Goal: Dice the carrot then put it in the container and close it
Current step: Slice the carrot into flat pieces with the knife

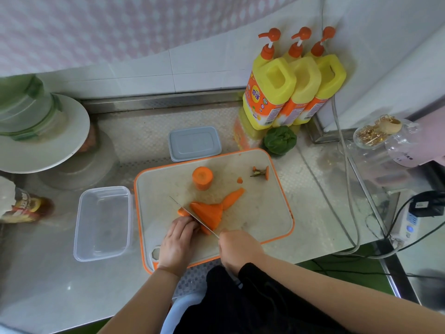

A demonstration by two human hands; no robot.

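Left hand [179,239] curled over carrot piece [184,212], holding it. Knife [192,216] in right hand [238,249] fist, blade running 10-to-4 o'clock, just right of fingertips. Right nearer cut.

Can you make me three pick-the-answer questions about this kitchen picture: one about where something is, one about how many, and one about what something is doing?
1. Where is the clear container?
A. left of the cutting board
B. on the board
C. behind the bottles

2. How many yellow bottles stand by the wall?
A. one
B. three
C. five

3. What is the right hand doing?
A. resting flat
B. holding the lid
C. holding the knife

Answers: 1 A, it sits on the counter beside the board's left edge. 2 B, three pump tops show. 3 C, its fingers curl round the handle while the blade cuts carrot.
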